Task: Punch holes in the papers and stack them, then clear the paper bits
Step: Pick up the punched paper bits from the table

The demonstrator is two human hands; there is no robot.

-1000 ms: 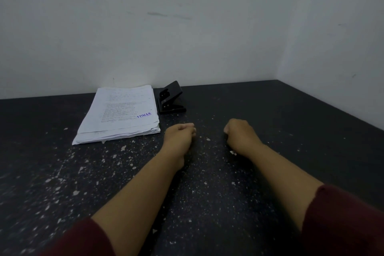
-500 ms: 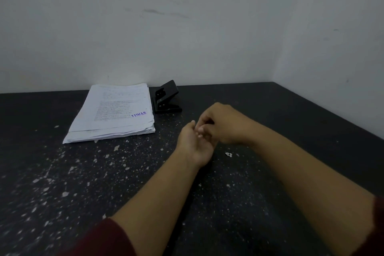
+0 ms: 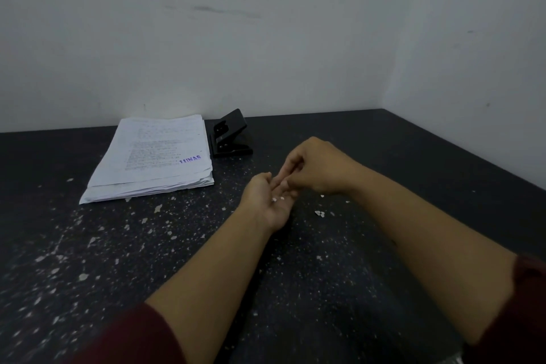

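Left hand (image 3: 270, 201) turned palm up just above the dark speckled counter (image 3: 413, 162), fingers relaxed and slightly cupped, carrying a few white paper bits (image 3: 277, 198) in the hollow of the palm. Right hand (image 3: 317, 167) poised over the left fingertips, knuckles up, fingers (image 3: 291, 168) bunched together and pointing down toward the left palm; too small to tell whether a bit is pinched between them. More paper bits loose on the counter: a small cluster (image 3: 319, 213) just right of the left wrist, one more under the right wrist. Hard to tell apart from the pale flecks of the counter's own pattern, scattered widely toward the left and the near edge.

Stack of printed papers (image 3: 153, 159) lying flat at the back left of the counter, near the wall (image 3: 236, 53), edges a little fanned at the near right corner, a purple stamp (image 3: 190, 159) on the top sheet. Black hole punch (image 3: 230, 134) just beside the stack's right edge, lever raised, standing well apart from both hands. Dark red sleeves (image 3: 130, 337) at both forearms along the bottom of the view.
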